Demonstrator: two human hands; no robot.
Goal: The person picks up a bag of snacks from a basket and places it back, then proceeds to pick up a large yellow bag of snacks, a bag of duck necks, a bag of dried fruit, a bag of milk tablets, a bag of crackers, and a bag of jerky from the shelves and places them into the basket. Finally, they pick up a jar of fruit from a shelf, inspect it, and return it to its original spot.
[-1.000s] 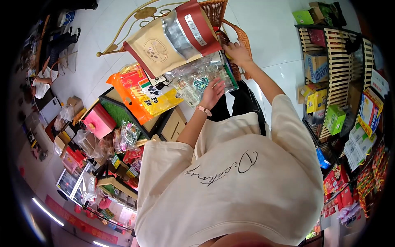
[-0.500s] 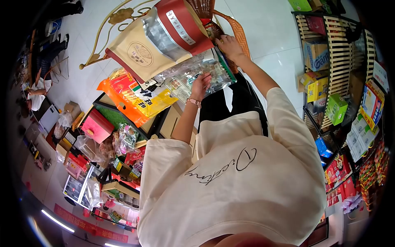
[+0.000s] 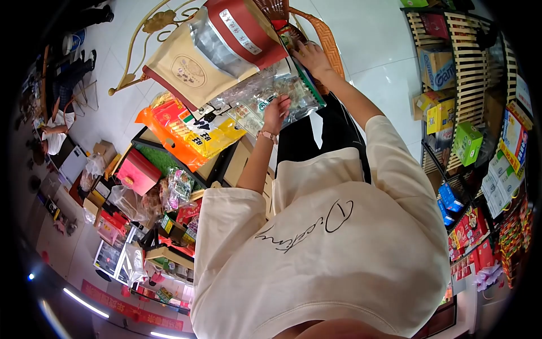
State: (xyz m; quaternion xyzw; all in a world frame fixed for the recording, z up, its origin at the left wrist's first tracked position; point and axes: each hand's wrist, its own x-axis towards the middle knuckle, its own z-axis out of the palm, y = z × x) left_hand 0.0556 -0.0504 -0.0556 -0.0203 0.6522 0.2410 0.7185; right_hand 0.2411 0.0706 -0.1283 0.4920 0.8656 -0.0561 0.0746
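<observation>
My left hand [image 3: 276, 113], a band on its wrist, is closed with its fingers curled on the lower part of a clear plastic bag [image 3: 305, 104] with printed designs and a green edge. My right hand [image 3: 312, 59] rests by the bag's upper edge, its fingers stretched out and apart, near the chair's woven arm. Right beside both hands lies a large tan and dark red food pouch [image 3: 189, 70] with a clear window, overlapping the plastic bag. An orange and yellow snack bag [image 3: 195, 135] sits below the pouch.
A wicker chair [image 3: 327, 39] stands under the bags, and a gold metal scroll frame [image 3: 158, 21] is to its left. Slatted shelves [image 3: 470, 62] with boxes line the right side. Left are a pink box [image 3: 137, 172] and packed goods. A person sits far left.
My right hand has shifted slightly up and left, and its fingers have spread out more. My left hand stays almost in place on the plastic bag. The view has shifted a little.
</observation>
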